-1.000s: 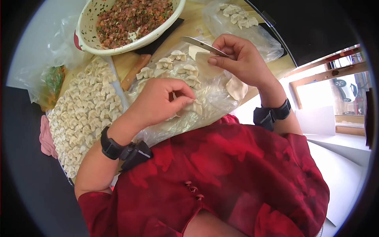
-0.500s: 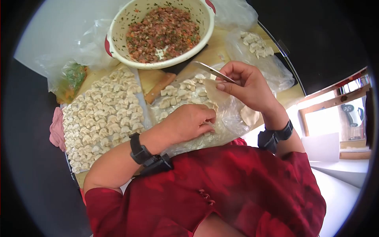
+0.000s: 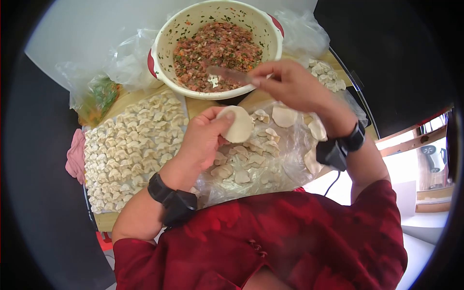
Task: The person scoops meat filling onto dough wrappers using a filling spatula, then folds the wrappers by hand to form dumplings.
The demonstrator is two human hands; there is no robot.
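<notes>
Between the thumb and fingers of my left hand is a round dumpling wrapper, held up flat just below the bowl. My right hand pinches a flat metal spreader, smeared by motion, whose end reaches over the rim toward the filling. The white bowl with red handles holds minced meat filling flecked with green and orange. Beneath my hands, folded dumplings lie on clear plastic. Loose wrappers rest on the plastic near my right forearm.
To the left, a tray carries rows of folded dumplings. More dumplings lie at the back right. Plastic bags surround the bowl, one with greens. A pink cloth hangs at the left edge.
My left hand has risen from the dumplings and now has the wrapper, which was in my right hand with the spreader. My right hand has moved up to the bowl.
</notes>
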